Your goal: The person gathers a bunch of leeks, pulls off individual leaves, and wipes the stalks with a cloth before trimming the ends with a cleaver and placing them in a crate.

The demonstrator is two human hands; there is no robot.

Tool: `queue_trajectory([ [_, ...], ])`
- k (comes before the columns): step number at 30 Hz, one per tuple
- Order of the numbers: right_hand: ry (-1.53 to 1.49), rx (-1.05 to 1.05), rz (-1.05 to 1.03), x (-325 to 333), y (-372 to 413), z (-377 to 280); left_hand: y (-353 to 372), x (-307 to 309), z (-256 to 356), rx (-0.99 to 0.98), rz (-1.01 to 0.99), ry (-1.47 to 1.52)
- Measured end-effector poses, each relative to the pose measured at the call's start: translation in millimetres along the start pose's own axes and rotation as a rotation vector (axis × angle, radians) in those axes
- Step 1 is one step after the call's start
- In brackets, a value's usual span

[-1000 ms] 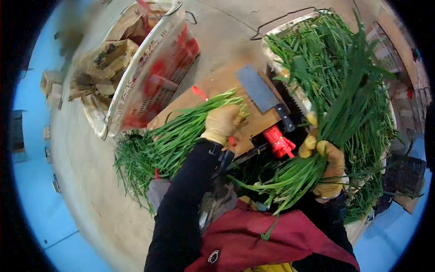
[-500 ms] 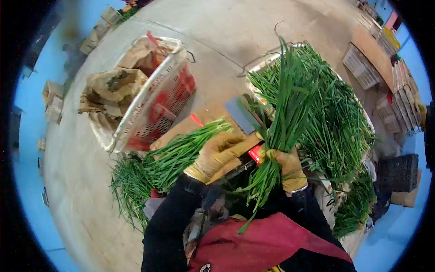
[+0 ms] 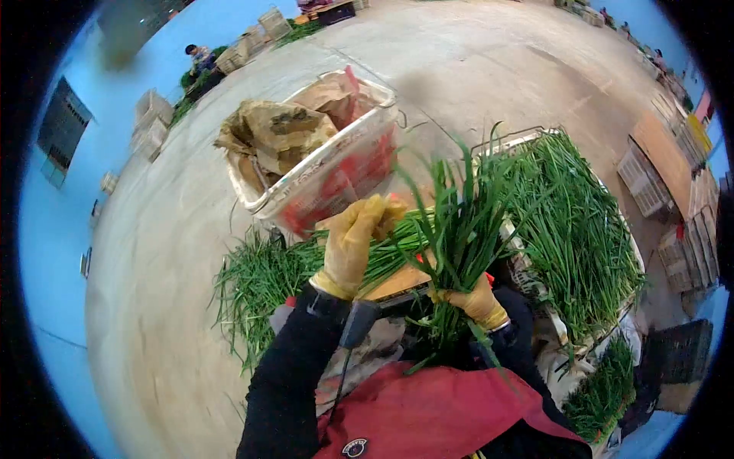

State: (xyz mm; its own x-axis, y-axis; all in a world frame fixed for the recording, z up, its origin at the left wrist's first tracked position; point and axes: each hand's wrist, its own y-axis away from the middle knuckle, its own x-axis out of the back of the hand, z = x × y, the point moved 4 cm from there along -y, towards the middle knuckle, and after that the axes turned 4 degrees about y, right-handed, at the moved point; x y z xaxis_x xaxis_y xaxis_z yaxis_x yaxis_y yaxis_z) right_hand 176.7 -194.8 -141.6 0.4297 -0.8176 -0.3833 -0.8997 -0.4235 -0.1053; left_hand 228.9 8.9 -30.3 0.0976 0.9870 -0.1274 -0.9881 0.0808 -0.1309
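Observation:
Both hands wear yellowish gloves. My right hand (image 3: 478,302) is wrapped round a bunch of long green leafy stalks (image 3: 459,241), which stands upright with its leaves fanning up and its lower ends hanging near my lap. My left hand (image 3: 358,237) is raised above a pile of green stalks (image 3: 267,268) lying across a small board (image 3: 401,281). Its fingers are bent together; whatever they hold, if anything, is hidden. To the right, a white crate (image 3: 638,256) is heaped with more green stalks (image 3: 573,229).
A white and red basket (image 3: 329,164) with brown sacking (image 3: 287,134) stands ahead on the left. Stacked crates (image 3: 688,237) and a dark crate (image 3: 677,352) are at the right. A seated person (image 3: 200,60) is far off at the upper left.
My left hand has lifted away from the board's edge and turned upward. The bunch in my right hand has shifted slightly left and lower. The whole view has tilted up, showing more of the room.

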Motion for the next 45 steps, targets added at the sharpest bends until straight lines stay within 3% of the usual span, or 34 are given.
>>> queue_trajectory([
  [3, 0.218, -0.085, -0.032, -16.1, 7.5, 7.8, -5.1, 9.7, 5.0, -0.006, -0.049, 0.037],
  [6, 0.234, -0.062, -0.092, -38.5, 12.1, 10.5, -10.4, 16.7, 8.9, 0.189, -0.173, 0.340],
  [7, 0.036, -0.232, -0.143, -43.2, 18.6, 15.4, -2.6, 10.7, 19.1, 0.231, -0.104, 0.514],
  [11, 0.164, -0.210, -0.209, -55.9, 22.0, 23.9, 12.8, 27.7, 31.4, 0.148, -0.094, 0.435],
  [14, 0.087, -0.256, -0.238, -53.9, 24.2, 37.7, 23.6, 53.6, 23.3, -0.048, 0.127, 0.383],
  [15, 0.067, -0.248, -0.200, -53.0, 23.9, 35.8, 28.8, 59.5, 22.4, -0.064, 0.139, 0.533],
  [18, -0.041, -0.282, -0.209, -53.8, 21.6, 30.4, 50.1, 90.3, 14.2, -0.095, 0.297, 0.465],
  [23, -0.059, -0.215, -0.206, -59.2, 14.2, 35.2, 93.3, 112.0, 12.3, -0.138, 0.392, 0.475],
  [27, 0.099, -0.178, -0.017, -60.5, 14.1, 44.1, 123.3, 121.0, 22.6, -0.218, 0.526, 0.452],
  [32, -0.113, -0.144, -0.005, -56.9, 14.1, 47.8, 146.2, 142.4, 41.5, -0.318, 0.573, 0.461],
  [38, -0.156, -0.065, -0.020, -63.1, 10.7, 44.7, 194.5, 189.6, 13.9, -0.267, 0.758, 0.363],
  [39, -0.149, -0.074, -0.034, -65.7, 8.9, 46.3, 207.6, 200.8, 5.0, -0.235, 0.864, 0.327],
  [42, -0.053, -0.221, -0.098, -90.8, -0.7, 42.2, 250.1, 232.3, -22.4, -0.068, 0.932, 0.189],
  [45, 0.004, -0.209, -0.132, -116.7, -10.8, 49.7, 291.3, 249.3, -28.9, 0.202, 0.952, -0.062],
])
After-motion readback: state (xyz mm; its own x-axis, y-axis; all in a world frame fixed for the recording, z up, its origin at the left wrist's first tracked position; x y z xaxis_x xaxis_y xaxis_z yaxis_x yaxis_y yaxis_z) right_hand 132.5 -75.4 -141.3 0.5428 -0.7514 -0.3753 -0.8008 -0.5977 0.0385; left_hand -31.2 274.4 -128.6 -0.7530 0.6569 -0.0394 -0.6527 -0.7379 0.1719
